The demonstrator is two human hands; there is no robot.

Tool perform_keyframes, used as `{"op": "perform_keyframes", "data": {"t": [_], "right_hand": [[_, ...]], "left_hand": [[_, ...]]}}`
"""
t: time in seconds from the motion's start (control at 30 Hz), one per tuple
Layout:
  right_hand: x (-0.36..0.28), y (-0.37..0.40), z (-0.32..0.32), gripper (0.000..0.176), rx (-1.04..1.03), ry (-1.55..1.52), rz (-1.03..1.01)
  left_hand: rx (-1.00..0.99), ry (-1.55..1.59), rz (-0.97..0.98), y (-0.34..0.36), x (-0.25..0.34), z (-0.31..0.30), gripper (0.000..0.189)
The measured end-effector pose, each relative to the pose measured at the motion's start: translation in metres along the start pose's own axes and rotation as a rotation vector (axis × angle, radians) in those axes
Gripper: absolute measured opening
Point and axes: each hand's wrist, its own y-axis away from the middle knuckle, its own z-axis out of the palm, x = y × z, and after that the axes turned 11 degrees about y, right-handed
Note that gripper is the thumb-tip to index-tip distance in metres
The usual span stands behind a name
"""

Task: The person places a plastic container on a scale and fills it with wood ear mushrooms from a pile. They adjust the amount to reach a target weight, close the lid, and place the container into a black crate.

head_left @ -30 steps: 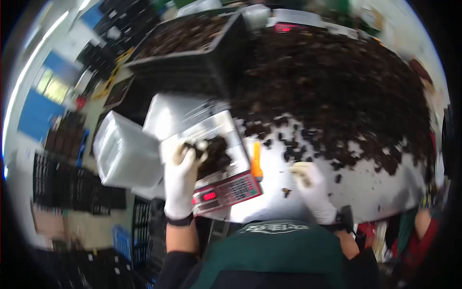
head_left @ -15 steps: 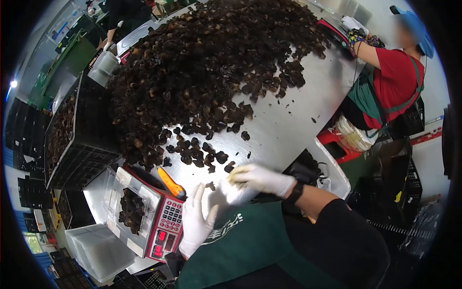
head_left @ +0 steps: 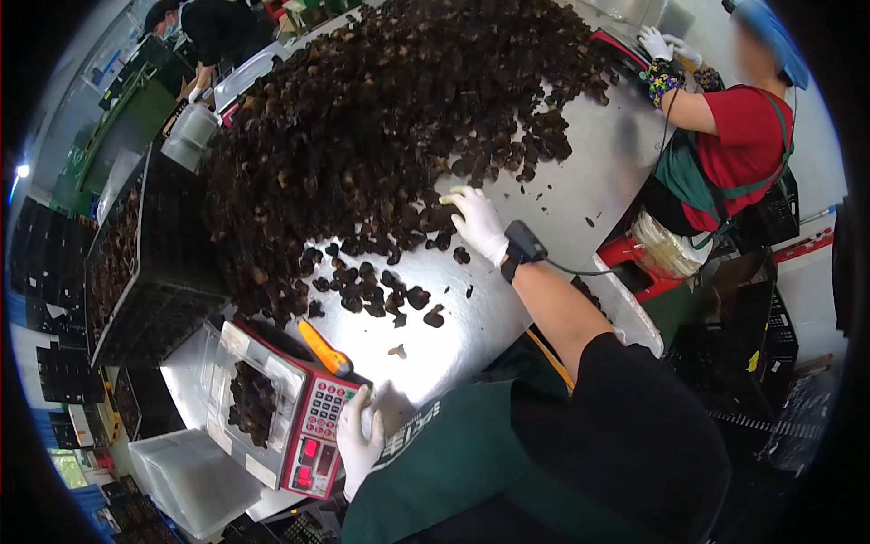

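My right hand, in a white glove, reaches over the near edge of a big heap of dark brown wood ear mushrooms. Its fingers are spread, with nothing visible in them. My left hand, also gloved, is beside the keypad edge of a red digital scale, thumb and fingers apart and holding nothing I can see. On the scale's platform sits a clear tray with a small clump of wood ear mushrooms. An orange-handled cutter lies by the scale's far corner.
Left of the heap a black crate stands tilted, filled with more mushrooms. Clear plastic containers are stacked beside the scale. A co-worker in red stands across the metal table; another person bends at the far left.
My right hand has moved forward from near my apron to the heap's edge. My left hand has drawn slightly down along the scale. The co-worker's gloved hands have shifted.
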Motion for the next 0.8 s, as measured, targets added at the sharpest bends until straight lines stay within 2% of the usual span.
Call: {"op": "perform_keyframes", "data": {"t": [0.07,0.2,0.3,0.33,0.43,0.5,0.57,0.6,0.7,0.73,0.8], "right_hand": [[0.006,0.001,0.006,0.026,0.11,-0.117,0.066],[0.026,0.004,0.008,0.022,0.263,-0.301,0.249],[0.008,0.008,-0.02,0.022,0.081,-0.506,0.464],[0.007,0.012,-0.021,0.025,0.028,-0.5,0.457],[0.002,0.019,-0.018,0.026,0.066,-0.266,0.256],[-0.012,0.016,-0.033,0.029,-0.046,-0.09,0.255],[-0.033,0.009,-0.054,0.026,-0.13,0.013,0.226],[-0.035,0.004,-0.057,0.029,-0.287,0.059,0.215],[-0.039,0.011,-0.03,0.048,-0.226,0.102,0.068],[-0.046,0.016,-0.031,0.061,-0.324,0.151,0.014],[-0.063,0.027,-0.031,0.055,-0.388,0.182,0.068]], "left_hand": [[0.021,-0.006,-0.051,0.006,-0.001,-0.005,0.046],[0.029,0.034,-0.095,0.006,-0.008,-0.007,0.044],[-0.003,0.041,-0.119,0.002,-0.005,-0.007,0.043],[-0.021,0.024,-0.107,-0.003,-0.003,-0.007,0.043],[-0.061,-0.014,-0.086,-0.012,0.001,-0.009,0.041],[-0.071,0.012,-0.035,-0.012,-0.016,-0.005,0.041],[-0.078,0.028,-0.096,-0.014,-0.012,-0.004,0.041],[-0.082,0.025,-0.074,-0.015,-0.014,-0.002,0.04],[-0.056,-0.041,0.018,-0.01,-0.027,0.001,0.037],[-0.059,-0.028,0.009,-0.009,-0.024,0.001,0.036],[-0.05,0.005,0.034,-0.009,-0.015,0.0,0.036]]}}
